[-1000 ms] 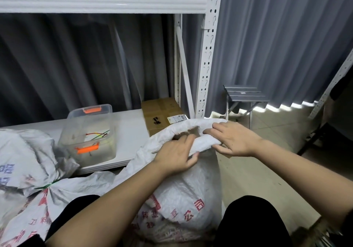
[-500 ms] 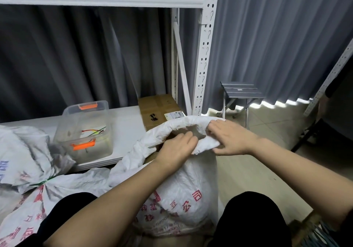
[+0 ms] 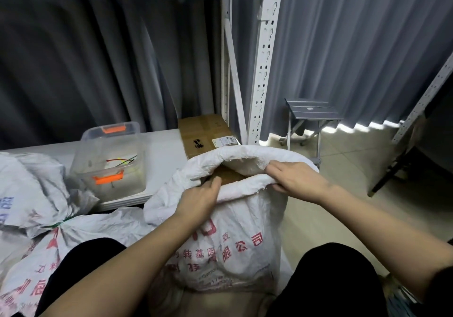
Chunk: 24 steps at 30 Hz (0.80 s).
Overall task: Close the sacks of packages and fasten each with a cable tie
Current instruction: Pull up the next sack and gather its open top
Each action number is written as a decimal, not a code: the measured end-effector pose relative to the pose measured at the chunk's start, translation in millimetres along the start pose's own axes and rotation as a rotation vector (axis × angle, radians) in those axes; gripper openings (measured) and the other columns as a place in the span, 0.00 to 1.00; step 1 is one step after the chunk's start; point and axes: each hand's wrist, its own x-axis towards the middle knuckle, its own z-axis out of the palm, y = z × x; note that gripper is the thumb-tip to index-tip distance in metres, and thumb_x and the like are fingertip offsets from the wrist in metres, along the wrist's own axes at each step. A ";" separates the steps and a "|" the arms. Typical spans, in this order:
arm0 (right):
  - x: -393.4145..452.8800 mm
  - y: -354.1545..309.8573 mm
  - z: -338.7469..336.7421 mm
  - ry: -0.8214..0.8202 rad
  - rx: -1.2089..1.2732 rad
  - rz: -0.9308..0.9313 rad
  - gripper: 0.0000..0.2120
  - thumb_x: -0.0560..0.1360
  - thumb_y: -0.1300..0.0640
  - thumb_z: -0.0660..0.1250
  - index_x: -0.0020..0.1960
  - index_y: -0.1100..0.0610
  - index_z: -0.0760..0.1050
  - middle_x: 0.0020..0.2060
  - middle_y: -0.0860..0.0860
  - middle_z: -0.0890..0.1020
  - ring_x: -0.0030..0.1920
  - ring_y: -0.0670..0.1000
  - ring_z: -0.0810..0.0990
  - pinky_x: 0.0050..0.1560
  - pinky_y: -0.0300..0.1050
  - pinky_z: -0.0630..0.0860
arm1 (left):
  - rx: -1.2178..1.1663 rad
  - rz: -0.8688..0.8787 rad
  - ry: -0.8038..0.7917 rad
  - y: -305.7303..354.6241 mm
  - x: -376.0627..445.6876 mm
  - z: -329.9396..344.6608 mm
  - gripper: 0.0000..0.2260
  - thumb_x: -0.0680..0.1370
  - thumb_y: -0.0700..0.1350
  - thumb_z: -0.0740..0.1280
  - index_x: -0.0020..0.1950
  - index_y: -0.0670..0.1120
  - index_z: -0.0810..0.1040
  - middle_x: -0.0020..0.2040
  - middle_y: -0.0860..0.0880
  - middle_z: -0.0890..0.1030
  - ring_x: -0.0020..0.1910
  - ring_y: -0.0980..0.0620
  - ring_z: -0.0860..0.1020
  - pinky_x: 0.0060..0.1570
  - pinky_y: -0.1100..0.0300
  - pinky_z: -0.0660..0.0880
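Stands upright between knees: white woven sack, mouth open, rolled rim bunched for closing. Slumps at left: tied sack, done. Rests on white surface within reach: clear bin of cable ties. Curls over near rim: left hand, grip clamped on fabric. Same on right hand.

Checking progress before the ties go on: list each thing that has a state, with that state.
Front sack: mouth open, rim rolled.
Left sack: tied shut with green cable tie.
Left hand: grips front rim.
Right hand: grips rim.
Plastic bin: lid off, ties inside.
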 end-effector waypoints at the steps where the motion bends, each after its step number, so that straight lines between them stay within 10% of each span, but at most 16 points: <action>1: -2.3 1.8 1.9 -0.011 -0.018 -0.006 0.08 0.74 0.49 0.53 0.49 0.52 0.63 0.41 0.51 0.76 0.34 0.55 0.77 0.26 0.48 0.74 | 0.086 0.071 0.038 -5.0 -1.2 0.7 0.21 0.65 0.38 0.74 0.54 0.43 0.71 0.42 0.45 0.79 0.31 0.45 0.78 0.22 0.57 0.71; 5: -6.2 6.5 7.4 -0.135 -0.067 0.024 0.17 0.78 0.47 0.51 0.63 0.53 0.65 0.47 0.52 0.80 0.36 0.58 0.80 0.30 0.48 0.73 | 0.234 0.203 0.221 -7.2 6.7 -10.9 0.18 0.59 0.33 0.75 0.45 0.41 0.76 0.35 0.44 0.76 0.28 0.45 0.75 0.21 0.57 0.68; 11: -2.8 4.4 -0.3 -0.023 -0.263 0.029 0.24 0.65 0.65 0.74 0.54 0.56 0.64 0.37 0.54 0.74 0.24 0.57 0.73 0.20 0.44 0.63 | -0.215 0.113 -0.277 -8.3 7.6 -24.9 0.13 0.78 0.48 0.62 0.61 0.46 0.67 0.53 0.45 0.78 0.50 0.45 0.77 0.47 0.53 0.73; 15: -6.6 2.3 9.8 0.021 -0.278 0.094 0.31 0.58 0.69 0.74 0.58 0.56 0.67 0.36 0.54 0.75 0.23 0.57 0.72 0.20 0.42 0.59 | -0.475 0.097 -0.312 -11.8 1.9 -21.2 0.12 0.81 0.51 0.58 0.61 0.48 0.69 0.55 0.49 0.77 0.51 0.49 0.75 0.52 0.53 0.72; 19: -4.4 -3.3 10.2 -0.124 -0.168 0.140 0.23 0.72 0.49 0.53 0.66 0.51 0.68 0.48 0.51 0.79 0.45 0.56 0.80 0.43 0.51 0.73 | -0.552 0.076 -0.150 -17.2 -0.4 -18.4 0.06 0.76 0.46 0.64 0.53 0.51 0.70 0.51 0.55 0.76 0.49 0.54 0.75 0.48 0.55 0.73; 21: 1.9 -14.4 2.8 -0.259 -0.029 0.162 0.31 0.73 0.38 0.45 0.73 0.48 0.62 0.64 0.48 0.73 0.64 0.52 0.72 0.63 0.52 0.64 | -0.387 0.136 -0.021 -15.6 -2.7 -16.7 0.08 0.75 0.45 0.65 0.48 0.52 0.66 0.48 0.55 0.73 0.47 0.52 0.75 0.39 0.56 0.72; 24: 20.9 -40.2 -2.5 -0.259 0.200 0.139 0.30 0.78 0.36 0.54 0.76 0.47 0.56 0.71 0.47 0.67 0.68 0.50 0.68 0.63 0.49 0.64 | -0.080 0.386 0.211 -0.2 -5.7 -17.4 0.09 0.71 0.42 0.65 0.47 0.49 0.66 0.44 0.48 0.74 0.39 0.49 0.75 0.25 0.58 0.67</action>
